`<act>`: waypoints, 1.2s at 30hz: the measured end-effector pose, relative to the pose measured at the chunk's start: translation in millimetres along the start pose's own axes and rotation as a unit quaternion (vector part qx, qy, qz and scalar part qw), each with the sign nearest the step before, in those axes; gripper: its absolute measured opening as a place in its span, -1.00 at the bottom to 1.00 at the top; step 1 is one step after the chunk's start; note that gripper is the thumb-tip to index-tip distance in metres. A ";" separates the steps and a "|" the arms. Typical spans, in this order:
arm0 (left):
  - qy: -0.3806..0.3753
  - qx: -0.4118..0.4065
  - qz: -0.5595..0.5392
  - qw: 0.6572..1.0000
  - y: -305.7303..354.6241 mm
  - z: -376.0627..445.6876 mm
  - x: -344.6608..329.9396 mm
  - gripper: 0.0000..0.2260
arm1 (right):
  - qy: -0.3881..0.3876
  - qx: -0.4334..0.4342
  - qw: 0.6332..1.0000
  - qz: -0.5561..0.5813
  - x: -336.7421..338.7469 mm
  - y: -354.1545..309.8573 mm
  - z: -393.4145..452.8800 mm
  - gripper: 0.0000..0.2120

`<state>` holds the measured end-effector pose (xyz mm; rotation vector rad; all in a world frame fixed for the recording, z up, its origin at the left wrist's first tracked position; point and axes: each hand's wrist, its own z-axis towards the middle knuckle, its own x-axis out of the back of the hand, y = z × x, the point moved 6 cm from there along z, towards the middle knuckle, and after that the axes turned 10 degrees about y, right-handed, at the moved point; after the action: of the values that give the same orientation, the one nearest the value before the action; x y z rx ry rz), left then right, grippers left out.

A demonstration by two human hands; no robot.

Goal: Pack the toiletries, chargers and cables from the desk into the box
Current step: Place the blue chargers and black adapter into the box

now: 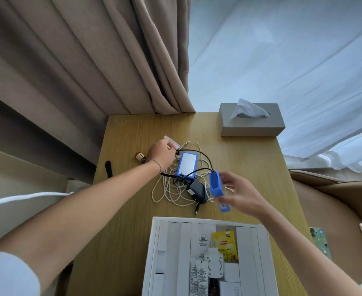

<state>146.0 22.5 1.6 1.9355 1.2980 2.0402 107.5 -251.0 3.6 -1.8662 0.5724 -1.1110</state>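
Nearest the person, the white box (154, 253) sits open at the worktop's (133, 210) front edge, already holding white tubes (199, 276), a white charger (213, 263) and a yellow tea packet (226, 245). Just beyond it, the right hand (242, 195) is closed on a blue device (215, 184), lifted a little off the surface, with a black cable (199, 152) trailing from its top. That cable arcs back to the left hand (162, 154), whose fingers are pinched together at its far end, beside a second blue unit (187, 164).

Both blue units, a black adapter (197, 192) and a white cord (171, 189) lie tangled together in mid-worktop. Doing this step well probably means freeing the black cable from the white loops before lifting, so nothing else is dragged along, then coiling it loosely and lowering it into a free compartment. A small brown bottle (140, 157) stands left of the left hand, not yet packed. A grey tissue box (250, 122) sits at the far right corner.
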 end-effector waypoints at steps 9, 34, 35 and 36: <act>-0.125 -0.005 0.150 0.981 0.3 -4.5 -62.2 -0.66 | 0.125 -0.049 0.969 0.205 39.3 -3.4 -27.4 -0.51; -0.133 -0.053 0.149 0.978 19.6 -12.8 -53.1 -0.31 | 0.168 -0.148 0.914 0.338 38.1 -1.7 -60.9 -0.33; -0.128 -0.055 0.130 0.982 20.3 -15.6 -45.2 -0.31 | 0.174 -0.148 0.918 0.325 38.1 -1.0 -63.1 -0.31; -0.123 -0.055 0.107 0.985 20.9 -19.3 -36.8 -0.32 | 0.182 -0.149 0.921 0.311 38.1 -0.7 -65.4 -0.27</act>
<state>148.2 -21.5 -13.2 2.2712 0.9404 1.8350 69.7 -307.4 37.0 -1.5339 1.5022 -0.9628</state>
